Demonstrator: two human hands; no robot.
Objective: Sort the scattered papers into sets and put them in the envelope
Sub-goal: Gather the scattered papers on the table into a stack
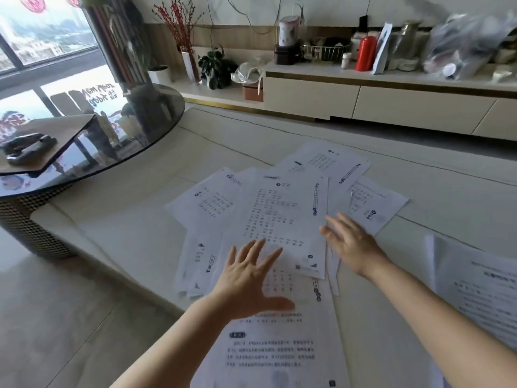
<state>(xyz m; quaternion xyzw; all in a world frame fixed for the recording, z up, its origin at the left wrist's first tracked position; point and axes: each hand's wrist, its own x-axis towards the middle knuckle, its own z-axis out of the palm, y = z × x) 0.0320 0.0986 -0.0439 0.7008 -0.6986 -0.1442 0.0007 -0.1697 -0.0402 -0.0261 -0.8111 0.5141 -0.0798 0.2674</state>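
both hands out over the scattered papers [279,217], which lie fanned and overlapping across the pale counter [134,242], printed side up, mostly rows of small characters with a dark vertical strip on the edge. left hand [249,281] hovers over or lightly on the near part of the pile, palm down, fingers [251,249] straight and spread apart, thumb out to the right, gripping nothing. can't tell if it touches the sheet below. right hand [349,242] is at the right edge of the top middle sheet, fingers extended and loosely apart, slightly motion-blurred, also holding nothing. contact with paper unclear.

one bigger sheet [279,351] with denser text paragraphs lies nearest the camera, under the left forearm. separate stack [481,289] of printed sheets lies well apart on the right edge of the counter, beyond the right forearm.

round dark glass table [134,130] stands to the left, just beside the counter corner, with a black stapler [28,147] on a brown board on top. low cabinet [391,102] along the far wall carries a red bottle [365,53], a wire basket [326,49] and bagged clutter. potted plant [214,65] and a vase of red branches [179,32] stand left of it.
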